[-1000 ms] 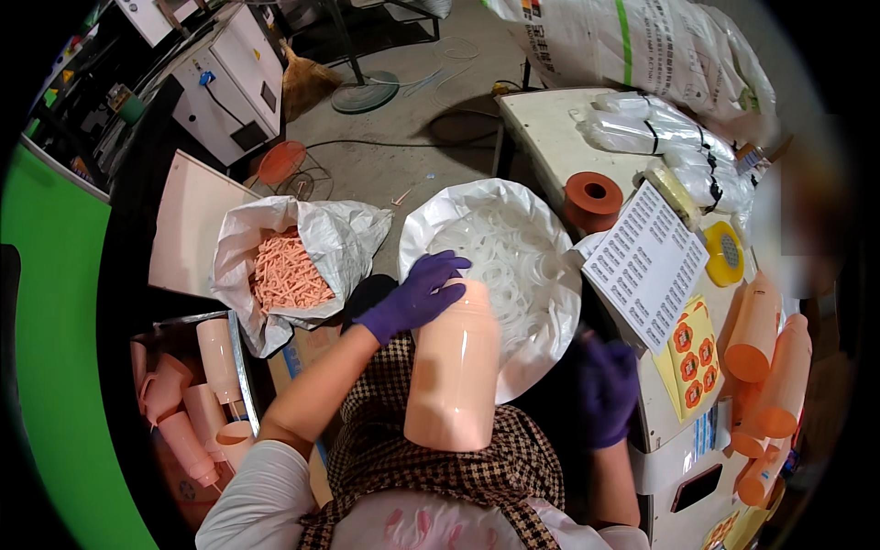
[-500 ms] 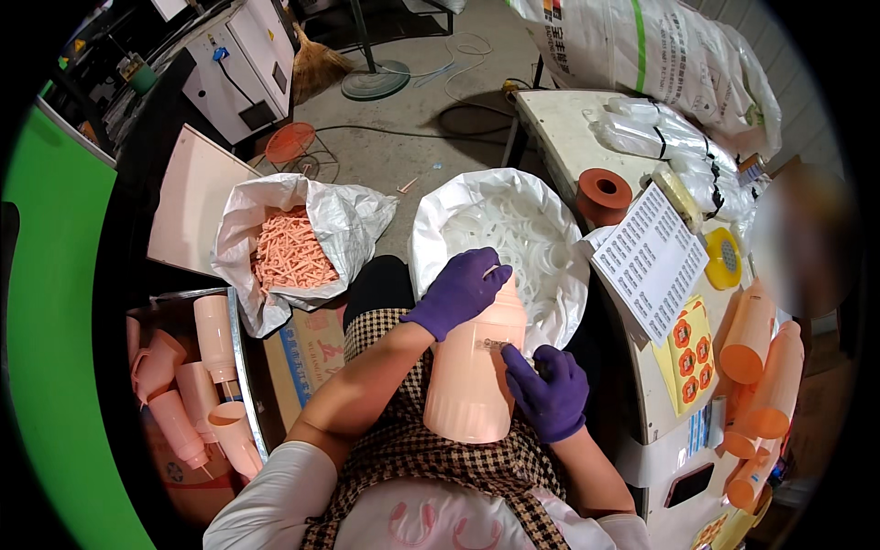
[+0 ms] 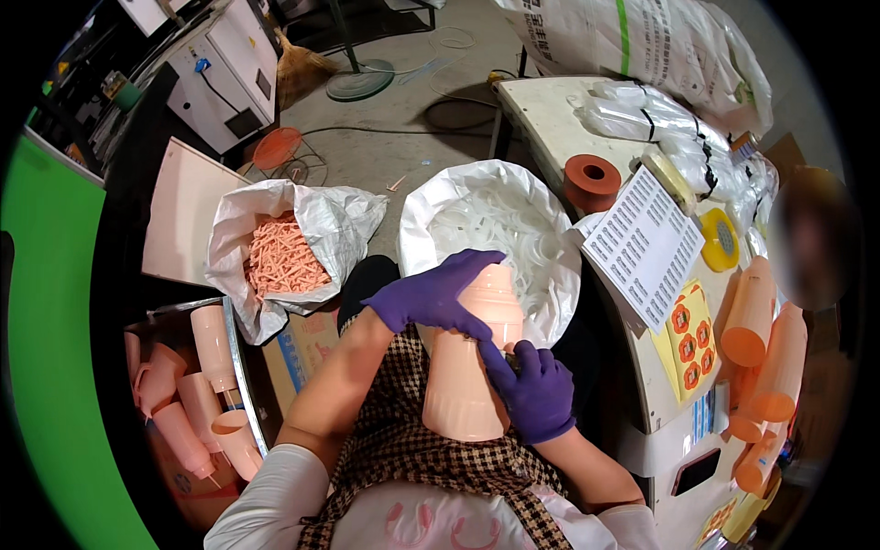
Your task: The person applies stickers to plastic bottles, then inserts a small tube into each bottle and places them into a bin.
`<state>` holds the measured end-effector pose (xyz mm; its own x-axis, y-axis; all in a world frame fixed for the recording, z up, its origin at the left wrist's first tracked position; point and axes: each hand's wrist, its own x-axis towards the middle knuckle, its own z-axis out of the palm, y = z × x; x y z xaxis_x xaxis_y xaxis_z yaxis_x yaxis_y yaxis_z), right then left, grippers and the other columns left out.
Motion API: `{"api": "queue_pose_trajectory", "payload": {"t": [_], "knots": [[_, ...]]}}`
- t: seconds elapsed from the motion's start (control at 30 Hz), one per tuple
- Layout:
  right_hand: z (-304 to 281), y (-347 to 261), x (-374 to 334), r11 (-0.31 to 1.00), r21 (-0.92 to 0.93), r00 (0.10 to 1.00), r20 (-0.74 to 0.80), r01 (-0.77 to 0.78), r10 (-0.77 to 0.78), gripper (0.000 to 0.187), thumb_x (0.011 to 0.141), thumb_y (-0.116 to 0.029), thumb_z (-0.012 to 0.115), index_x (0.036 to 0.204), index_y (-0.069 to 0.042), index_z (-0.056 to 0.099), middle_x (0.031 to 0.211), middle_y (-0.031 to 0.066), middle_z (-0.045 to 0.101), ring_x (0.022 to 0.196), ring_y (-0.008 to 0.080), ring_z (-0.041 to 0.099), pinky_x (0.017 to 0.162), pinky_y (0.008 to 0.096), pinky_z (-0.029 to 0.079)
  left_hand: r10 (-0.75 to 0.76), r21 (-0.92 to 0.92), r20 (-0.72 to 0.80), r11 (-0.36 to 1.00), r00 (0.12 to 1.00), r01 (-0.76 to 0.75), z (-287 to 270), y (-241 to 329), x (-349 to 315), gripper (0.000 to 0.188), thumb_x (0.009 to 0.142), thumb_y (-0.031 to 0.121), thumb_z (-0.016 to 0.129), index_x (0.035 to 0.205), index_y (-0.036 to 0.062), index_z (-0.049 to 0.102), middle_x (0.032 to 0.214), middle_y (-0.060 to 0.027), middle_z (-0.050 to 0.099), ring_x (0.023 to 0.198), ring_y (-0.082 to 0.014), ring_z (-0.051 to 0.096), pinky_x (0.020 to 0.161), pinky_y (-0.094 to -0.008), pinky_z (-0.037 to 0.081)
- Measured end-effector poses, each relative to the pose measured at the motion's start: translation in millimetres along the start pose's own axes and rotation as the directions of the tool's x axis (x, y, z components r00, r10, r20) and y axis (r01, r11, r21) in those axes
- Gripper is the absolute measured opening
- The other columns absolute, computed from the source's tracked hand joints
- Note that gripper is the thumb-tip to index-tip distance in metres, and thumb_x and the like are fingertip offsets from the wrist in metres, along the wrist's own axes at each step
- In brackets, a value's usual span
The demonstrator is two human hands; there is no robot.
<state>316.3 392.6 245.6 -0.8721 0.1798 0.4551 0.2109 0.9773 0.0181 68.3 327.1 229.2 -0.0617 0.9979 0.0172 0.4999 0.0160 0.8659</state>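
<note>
A pink plastic flask body, narrower at its stepped neck and ribbed near its wide base, leans on my lap with its neck pointing away. My left hand, in a purple glove, wraps round its neck and shoulder, thumb pressed on the front. On the right side, my right hand, gloved alike, has its fingers curled. Its thumb tip touches the flask beside my left thumb, where the small label is mostly covered. Something small and dark shows between the right fingers, too unclear to name.
Beyond my knees stands a white sack of translucent rings; left of it, another sack holds pink sticks. A box of pink flask parts is at left. On the right-hand table lie a label sheet, brown tape roll and phone.
My left hand has slid down from the flask's top to its shoulder, its thumb now over the label. My right thumb has shifted up and left beside it.
</note>
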Motion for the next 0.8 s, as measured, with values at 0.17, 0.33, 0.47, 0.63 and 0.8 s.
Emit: {"api": "queue_pose_trajectory", "payload": {"t": [0.17,0.33,0.47,0.63,0.8], "knots": [[-19.1,46.4,-16.0,0.985,-0.140,0.966,0.225,-0.100,0.130,0.054,0.087,-0.021,0.064,0.140,-0.028,0.054,0.094,0.0062,0.053,0.068,0.0240,0.054,0.051,0.0350,0.047,-0.037,-0.097,0.116,0.994,0.993,0.049,-24.6,-2.5,-27.1,0.121,0.064,0.038,0.091,0.158,0.0055,0.021,0.155,-0.0208,0.035,0.145,-0.0318,0.033,0.118,-0.0408,0.030],[-31.9,181.7,-5.6,0.843,-0.270,0.885,-0.136,-0.466,0.445,0.046,0.092,-0.021,0.068,0.137,-0.024,0.059,0.097,0.0098,0.060,0.084,0.0285,0.062,0.067,0.0411,0.053,-0.275,-0.509,-0.375,0.859,0.885,0.051,-16.7,-41.1,-58.0,0.054,0.088,0.026,0.071,0.134,0.0020,0.055,0.111,-0.0125,0.064,0.100,-0.0206,0.061,0.093,-0.0334,0.050],[-35.2,205.3,8.7,0.854,-0.382,0.925,-0.282,-0.352,0.255,0.055,0.088,-0.021,0.072,0.140,-0.016,0.055,0.120,0.0176,0.059,0.110,0.0343,0.058,0.094,0.0429,0.049,-0.154,-0.684,-0.647,0.551,0.747,-0.479,0.0,-47.9,-58.2,0.023,0.098,0.026,0.060,0.092,0.0039,0.059,0.084,-0.0089,0.059,0.079,-0.0186,0.056,0.091,-0.0393,0.051],[-18.0,85.8,-7.8,0.500,0.775,0.916,0.264,-0.388,0.302,0.059,0.086,-0.019,0.075,0.139,-0.004,0.052,0.130,0.0206,0.057,0.115,0.0371,0.057,0.102,0.0429,0.046,0.009,-0.744,-0.656,0.159,0.754,-0.649,1.5,-30.1,-55.7,0.027,0.098,0.029,0.048,0.081,0.0086,0.053,0.073,-0.0074,0.053,0.072,-0.0248,0.051,0.101,-0.0620,0.043],[-23.0,54.8,-35.9,0.824,0.552,0.991,0.044,-0.129,0.125,0.047,0.085,-0.020,0.075,0.127,-0.004,0.061,0.121,0.0184,0.062,0.105,0.0361,0.063,0.090,0.0437,0.052,0.043,-0.279,-0.656,0.914,0.754,-0.295,-9.3,-51.2,-54.3,0.039,0.104,0.034,0.047,0.087,0.0017,0.059,0.083,-0.0104,0.061,0.077,-0.0176,0.057,0.084,-0.0366,0.050]]}}
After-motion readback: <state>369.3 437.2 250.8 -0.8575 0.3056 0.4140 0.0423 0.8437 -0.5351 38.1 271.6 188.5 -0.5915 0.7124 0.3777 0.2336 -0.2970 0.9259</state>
